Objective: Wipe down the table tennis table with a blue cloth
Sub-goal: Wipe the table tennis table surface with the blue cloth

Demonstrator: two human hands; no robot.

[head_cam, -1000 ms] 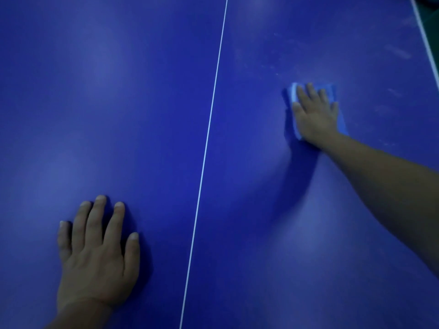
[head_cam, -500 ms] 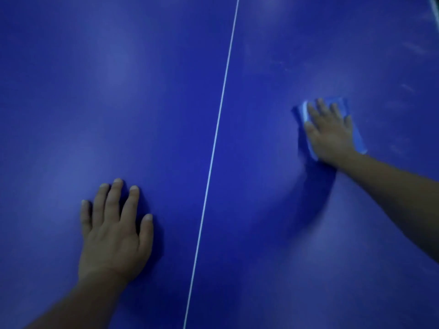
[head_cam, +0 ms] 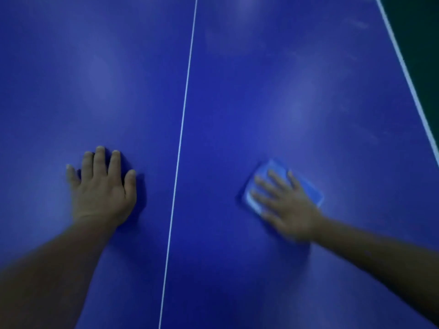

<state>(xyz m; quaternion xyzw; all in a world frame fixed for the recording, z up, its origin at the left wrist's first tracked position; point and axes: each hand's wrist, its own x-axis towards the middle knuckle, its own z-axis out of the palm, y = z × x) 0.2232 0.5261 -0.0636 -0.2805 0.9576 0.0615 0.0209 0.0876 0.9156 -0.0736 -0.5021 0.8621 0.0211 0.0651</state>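
Note:
The blue table tennis table (head_cam: pixel 249 96) fills the view, split by a thin white centre line (head_cam: pixel 183 129). My right hand (head_cam: pixel 285 205) lies flat on a folded light-blue cloth (head_cam: pixel 275 168), pressing it onto the right half of the table; the hand is blurred. The cloth shows beyond the fingertips and at both sides of the hand. My left hand (head_cam: pixel 104 188) rests palm down on the left half, fingers slightly spread, with nothing under it.
A white side line (head_cam: pixel 408 79) marks the table's right edge, with dark green floor (head_cam: pixel 422 32) beyond it. Faint pale smudges (head_cam: pixel 358 23) show on the far right part of the surface.
My right hand has slid the cloth toward me and a little toward the centre line. The left hand stays planted, though it sits higher in view as the camera has shifted.

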